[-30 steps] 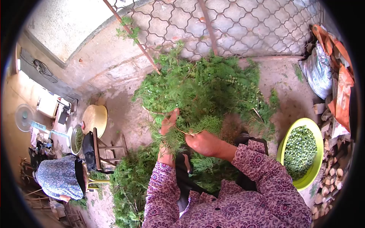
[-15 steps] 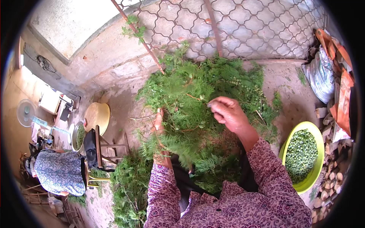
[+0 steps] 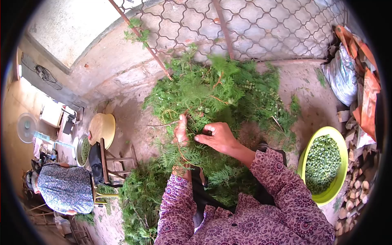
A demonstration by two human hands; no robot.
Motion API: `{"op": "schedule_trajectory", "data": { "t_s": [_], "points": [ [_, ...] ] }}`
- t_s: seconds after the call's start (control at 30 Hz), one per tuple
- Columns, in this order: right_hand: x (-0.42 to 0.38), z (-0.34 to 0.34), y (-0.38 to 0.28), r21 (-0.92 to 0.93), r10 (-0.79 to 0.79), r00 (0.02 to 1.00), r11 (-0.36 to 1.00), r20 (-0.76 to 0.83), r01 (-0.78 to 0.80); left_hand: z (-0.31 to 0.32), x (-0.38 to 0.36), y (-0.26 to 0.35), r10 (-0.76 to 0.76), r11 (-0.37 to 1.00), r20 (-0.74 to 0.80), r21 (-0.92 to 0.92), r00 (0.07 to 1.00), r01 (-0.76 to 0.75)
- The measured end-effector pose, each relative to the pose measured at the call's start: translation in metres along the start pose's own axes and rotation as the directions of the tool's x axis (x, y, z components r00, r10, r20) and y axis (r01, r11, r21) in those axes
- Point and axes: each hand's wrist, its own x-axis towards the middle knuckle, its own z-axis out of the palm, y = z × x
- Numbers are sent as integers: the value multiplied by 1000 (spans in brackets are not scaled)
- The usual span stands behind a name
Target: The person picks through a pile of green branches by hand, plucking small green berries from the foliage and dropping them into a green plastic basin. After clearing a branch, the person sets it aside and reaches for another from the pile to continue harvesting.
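My left hand [image 3: 181, 132] is closed around a leafy green branch [image 3: 220, 79] whose feathery sprays spread up and to the right. Close beside it, my right hand [image 3: 220, 139] reaches into the foliage with thumb and fingers bent toward each other; whether anything small is between the fingertips is too small to tell. A heap of cut green branches [image 3: 261, 96] lies behind my hands on the ground. More greenery [image 3: 141, 200] lies to the left of my legs. At the right, a yellow-green basin [image 3: 301, 163] holds many small pale green pieces.
A metal lattice [image 3: 281, 28] leans at the wall behind the heap. On the right are a white sack [image 3: 343, 77] and stacked firewood [image 3: 355, 196]. At left are a wooden stool [image 3: 105, 161], a tan basin [image 3: 104, 128], a fan [image 3: 26, 128] and a seated person [image 3: 65, 188].
My right hand has moved down and left, close to my left hand. The held branch has shifted, its leafy end now higher.
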Motion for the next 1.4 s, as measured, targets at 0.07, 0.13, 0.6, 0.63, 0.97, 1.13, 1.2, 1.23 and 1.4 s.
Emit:
{"op": "schedule_trajectory", "data": {
  "t_s": [0.07,0.13,0.6,0.63,0.97,1.13,1.2,1.23,1.4],
  "points": [
    [1,6,11,67,-66,996,995,-67,70,5,-4,1,21,998,13,-62,1000,-20],
    [-1,7,8,163,-103,989,979,-108,120,6,-5,1,46,991,22,-126,999,-43],
    [2,-22,-9,876,76,984,448,161,-178,1,-12,19,-152,836,127,-512,980,196],
    [4,-20,-3,877,75,984,447,161,-177,0,-13,21,-163,859,152,-465,975,216],
    [1,2,3,630,152,988,768,-3,-116,-5,-7,-4,-78,942,-14,-329,997,69],
    [4,1,3,725,271,943,608,193,-323,10,-13,-4,-92,960,-34,-270,995,79],
    [2,0,1,748,273,938,572,215,-338,-1,-8,-14,-143,972,36,-184,989,147],
    [3,1,0,772,280,932,531,230,-350,-6,-5,-19,-179,969,16,-173,984,179],
    [3,5,-1,805,311,939,514,147,-296,-4,-3,-13,-140,988,-19,-73,990,138]
  ]
}}
